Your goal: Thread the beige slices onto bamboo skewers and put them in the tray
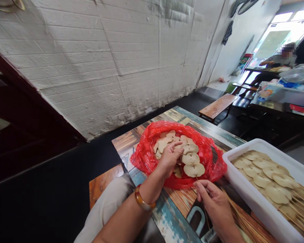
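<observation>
My right hand [215,202] pinches the lower end of a thin wooden skewer [197,178], just below several pale, flat, lobed slices [194,170] threaded in a row. Over a red plastic bag [148,153], my left hand [171,158] has its thumb and fingers closed at the far end of that row, apparently on a pale slice [177,145]; the fingers partly hide it. Loose slices of the same sort [163,144] lie in the opened bag. Bare skewers [239,216] lie on the table beside my right hand.
To the right, a white plastic tub [229,157] holds many skewered slices [268,172]. The patterned wooden table [167,116] stands near a white brick wall [131,60]. Farther off are a wooden bench [218,105], plastic containers [291,94] and a seated person [285,60].
</observation>
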The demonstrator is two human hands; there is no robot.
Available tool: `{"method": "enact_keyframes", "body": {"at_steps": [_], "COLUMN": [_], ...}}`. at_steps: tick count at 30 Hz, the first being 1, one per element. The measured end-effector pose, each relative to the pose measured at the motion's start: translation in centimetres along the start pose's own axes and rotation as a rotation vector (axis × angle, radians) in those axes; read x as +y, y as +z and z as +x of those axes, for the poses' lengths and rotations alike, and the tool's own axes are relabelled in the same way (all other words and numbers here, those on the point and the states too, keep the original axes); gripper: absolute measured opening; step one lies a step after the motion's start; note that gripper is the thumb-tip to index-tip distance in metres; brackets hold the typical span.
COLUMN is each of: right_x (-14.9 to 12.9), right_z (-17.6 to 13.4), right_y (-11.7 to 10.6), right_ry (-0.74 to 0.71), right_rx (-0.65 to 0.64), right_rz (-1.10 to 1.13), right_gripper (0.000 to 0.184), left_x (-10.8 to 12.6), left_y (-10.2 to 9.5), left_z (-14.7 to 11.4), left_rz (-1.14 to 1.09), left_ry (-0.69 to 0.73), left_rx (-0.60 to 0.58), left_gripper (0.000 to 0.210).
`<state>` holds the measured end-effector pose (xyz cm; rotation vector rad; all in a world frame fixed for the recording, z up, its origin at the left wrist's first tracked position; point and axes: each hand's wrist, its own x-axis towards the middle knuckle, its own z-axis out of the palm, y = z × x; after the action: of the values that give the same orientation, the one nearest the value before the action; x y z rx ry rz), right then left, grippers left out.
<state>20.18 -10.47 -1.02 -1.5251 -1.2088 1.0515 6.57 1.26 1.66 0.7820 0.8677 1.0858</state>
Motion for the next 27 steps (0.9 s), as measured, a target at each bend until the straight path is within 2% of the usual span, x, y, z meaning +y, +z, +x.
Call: {"method": "enact_keyframes", "body": {"at_steps": [11,15,20,24,27], "right_x": [0.5,0.5,0.3,0.2,0.2], "right_z": [-0.2,0.0,0.2,0.4,0.4], "right_y": [-0.4,-0.3,-0.3,-0.4,-0.3], "right_ry": [-0.089,-0.118,-0.195,-0.214,-0.235], "right_rx": [0.03,0.071,0.123,0.166,0.184], "right_rz": [-0.076,-0.042,-0.022,0.016,0.021], "right_gripper": [0.031,0.029,0.031,0.033,0.032], "left_x": [-0.7,-0.3,0.4,0.9,1.2], "left_y": [0.1,0.2,-0.9,-2.2,-3.1], "left_z": [0.4,0.5,0.6,0.3,0.2], "left_rz": [0.009,0.027,0.114,0.247,0.516], "left_ry": [0.074,0.263,0.498,0.519,0.531], "left_rx": [-0.006,0.132,0.332,0.353,0.282], "left_gripper": [0.054,0.044,0.033,0.03,0.025]}}
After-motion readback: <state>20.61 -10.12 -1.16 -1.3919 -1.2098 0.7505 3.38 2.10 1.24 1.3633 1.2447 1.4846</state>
